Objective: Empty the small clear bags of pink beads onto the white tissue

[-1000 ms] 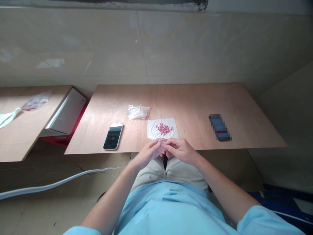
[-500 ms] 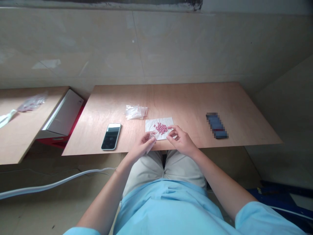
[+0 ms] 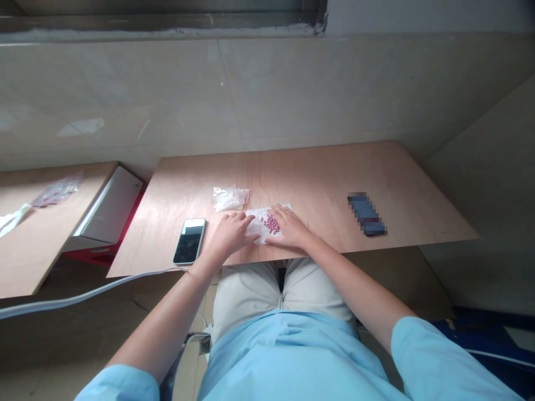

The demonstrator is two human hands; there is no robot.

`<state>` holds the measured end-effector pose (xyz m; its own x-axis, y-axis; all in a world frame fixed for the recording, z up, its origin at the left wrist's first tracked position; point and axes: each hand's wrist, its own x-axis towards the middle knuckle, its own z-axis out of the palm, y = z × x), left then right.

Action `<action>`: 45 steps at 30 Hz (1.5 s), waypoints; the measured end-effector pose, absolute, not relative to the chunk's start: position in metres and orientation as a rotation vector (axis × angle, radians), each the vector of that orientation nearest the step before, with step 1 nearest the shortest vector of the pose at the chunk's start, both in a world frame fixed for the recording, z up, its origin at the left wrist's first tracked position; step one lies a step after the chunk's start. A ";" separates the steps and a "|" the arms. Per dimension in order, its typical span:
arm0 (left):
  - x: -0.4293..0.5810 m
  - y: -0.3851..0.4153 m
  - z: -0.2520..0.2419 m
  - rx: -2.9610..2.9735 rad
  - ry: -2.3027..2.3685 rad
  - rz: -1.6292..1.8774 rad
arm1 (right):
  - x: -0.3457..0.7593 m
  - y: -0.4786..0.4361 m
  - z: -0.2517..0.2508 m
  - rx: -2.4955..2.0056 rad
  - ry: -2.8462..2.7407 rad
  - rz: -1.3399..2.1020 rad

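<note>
A white tissue lies near the front edge of the table, bearing a cluster of small pink beads. My left hand rests at the tissue's left edge, thumb and fingers apart. Between that hand and the beads shows a thin red line, perhaps the seal of a clear plastic bag; its outline is hard to make out. My right hand lies over the tissue's right side, fingers stretched out, with its thumb below the beads. It partly covers the tissue.
A pile of clear plastic bags sits behind my left hand. A phone lies to the left, a blurred dark object to the right. Another table stands at far left, a white cable below.
My left hand has moved left and no longer pinches the clear bag. My right hand has flattened from a loose pinch onto the tissue's right side. The view has tilted slightly.
</note>
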<state>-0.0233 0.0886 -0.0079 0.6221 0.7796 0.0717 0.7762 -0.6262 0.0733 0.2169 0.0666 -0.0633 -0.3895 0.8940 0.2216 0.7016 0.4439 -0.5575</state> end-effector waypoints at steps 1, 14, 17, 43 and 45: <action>-0.022 0.091 -0.007 2.836 1.324 0.118 | 0.215 0.069 -0.065 -1.337 -2.206 0.509; -0.015 0.111 0.013 2.802 1.138 0.147 | 0.211 0.072 -0.074 -1.386 -2.197 0.436; -0.017 0.114 0.012 2.391 1.198 0.414 | 0.211 0.072 -0.073 -1.385 -2.181 0.456; -0.021 0.111 0.014 2.439 1.323 0.164 | 0.211 0.072 -0.072 -1.386 -2.139 0.500; -0.016 0.108 0.012 2.646 1.327 0.065 | 0.211 0.071 -0.072 -1.386 -2.143 0.491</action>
<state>-0.0158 0.1075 0.0115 0.6004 0.7986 -0.0416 0.7908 -0.5852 0.1796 0.2114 0.0713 -0.0719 -0.3286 0.9138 0.2386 0.7188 0.4058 -0.5644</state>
